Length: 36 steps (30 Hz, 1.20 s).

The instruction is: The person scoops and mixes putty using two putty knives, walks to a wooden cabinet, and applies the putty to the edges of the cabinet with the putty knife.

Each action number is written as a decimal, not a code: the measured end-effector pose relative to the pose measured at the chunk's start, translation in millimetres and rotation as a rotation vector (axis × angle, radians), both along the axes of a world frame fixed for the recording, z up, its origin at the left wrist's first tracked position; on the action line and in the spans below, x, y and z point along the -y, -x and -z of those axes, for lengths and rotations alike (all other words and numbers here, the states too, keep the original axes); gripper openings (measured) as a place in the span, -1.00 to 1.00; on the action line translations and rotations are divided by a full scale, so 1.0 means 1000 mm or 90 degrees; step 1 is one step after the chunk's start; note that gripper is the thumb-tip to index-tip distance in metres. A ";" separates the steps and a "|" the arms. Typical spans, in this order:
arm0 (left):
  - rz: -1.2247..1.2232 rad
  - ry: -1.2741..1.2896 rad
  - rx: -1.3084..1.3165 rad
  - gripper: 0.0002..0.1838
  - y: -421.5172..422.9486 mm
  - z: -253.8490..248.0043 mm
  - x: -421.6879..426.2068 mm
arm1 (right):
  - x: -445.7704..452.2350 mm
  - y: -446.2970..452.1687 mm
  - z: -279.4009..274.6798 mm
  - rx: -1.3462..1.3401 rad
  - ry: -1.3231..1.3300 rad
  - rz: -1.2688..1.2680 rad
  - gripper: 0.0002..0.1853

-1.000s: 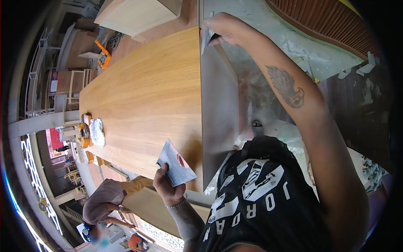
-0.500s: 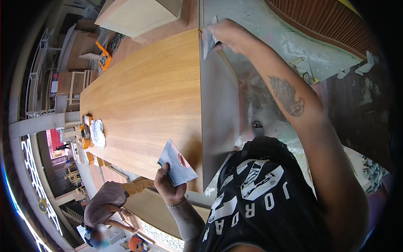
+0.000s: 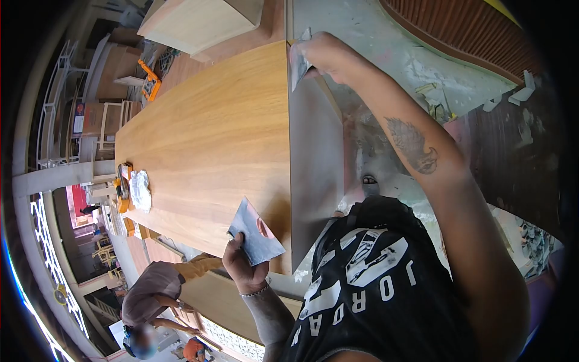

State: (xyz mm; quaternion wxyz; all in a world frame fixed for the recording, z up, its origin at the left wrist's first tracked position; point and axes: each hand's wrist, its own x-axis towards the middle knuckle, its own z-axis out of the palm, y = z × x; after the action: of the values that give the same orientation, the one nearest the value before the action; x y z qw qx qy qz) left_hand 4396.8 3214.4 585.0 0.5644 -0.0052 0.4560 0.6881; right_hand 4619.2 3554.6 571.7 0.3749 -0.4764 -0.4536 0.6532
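Note:
My left hand (image 3: 244, 265) is closed on a flat metal putty plate (image 3: 256, 235), thumb on top. A dab of pink putty sits on the plate. The plate is over the near corner of a wooden panel top (image 3: 205, 133). At the far end, my right hand (image 3: 325, 55) is closed around a thin grey metal scraper (image 3: 297, 67). Its blade is against the corner where the wooden top meets the grey side face (image 3: 310, 133). The fingers partly hide the scraper.
A crumpled white cloth (image 3: 140, 190) and an orange-black tool (image 3: 124, 188) lie at the panel's left edge. A pale wooden box (image 3: 202, 27) stands beyond. Another person (image 3: 151, 295) bends over a board at lower left. A dark panel (image 3: 512, 163) is on the right.
My right hand and scraper have shifted slightly down along the edge. My left hand has barely moved. The other person's head has dipped a little.

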 end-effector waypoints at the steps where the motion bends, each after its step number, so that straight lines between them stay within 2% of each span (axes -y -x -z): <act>1: 0.012 -0.006 0.005 -0.55 0.000 -0.001 0.000 | 0.003 0.003 -0.001 -0.003 0.001 -0.006 -0.73; 5: -0.004 -0.012 0.009 -0.54 -0.002 -0.001 0.000 | 0.008 0.007 -0.013 0.045 -0.030 0.007 -0.76; 8: 0.040 -0.076 0.061 -0.50 0.004 0.002 0.005 | 0.004 0.001 -0.005 -0.044 -0.043 -0.019 -0.77; 10: 0.028 -0.070 0.060 -0.50 0.004 0.003 0.008 | 0.011 -0.003 -0.009 0.031 0.005 0.008 -0.76; 13: 0.019 -0.065 0.050 -0.50 0.006 0.005 0.009 | 0.013 0.010 0.001 -0.005 0.025 0.018 -0.75; 16: 0.028 -0.073 0.060 -0.50 0.008 0.006 0.011 | 0.017 0.014 -0.007 0.065 -0.023 0.014 -0.74; 26: 0.069 -0.098 0.091 -0.49 0.014 0.005 0.013 | 0.027 0.017 -0.001 0.054 0.001 0.007 -0.74; 28: 0.060 -0.088 0.072 -0.49 0.016 0.004 0.013 | 0.031 0.019 -0.011 0.130 -0.016 0.020 -0.75; 31: 0.053 -0.085 0.061 -0.48 0.020 0.009 0.015 | 0.034 0.004 -0.005 0.072 -0.019 0.045 -0.75; 36: 0.072 -0.087 0.068 -0.48 0.023 0.010 0.013 | 0.043 0.020 -0.006 0.100 -0.006 0.050 -0.76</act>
State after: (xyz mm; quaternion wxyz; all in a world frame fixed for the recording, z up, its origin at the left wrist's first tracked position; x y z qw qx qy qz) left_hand 4373.4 3201.0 574.9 0.6249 0.0222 0.3766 0.6835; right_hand 4599.3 3511.2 577.5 0.3656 -0.5417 -0.4657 0.5967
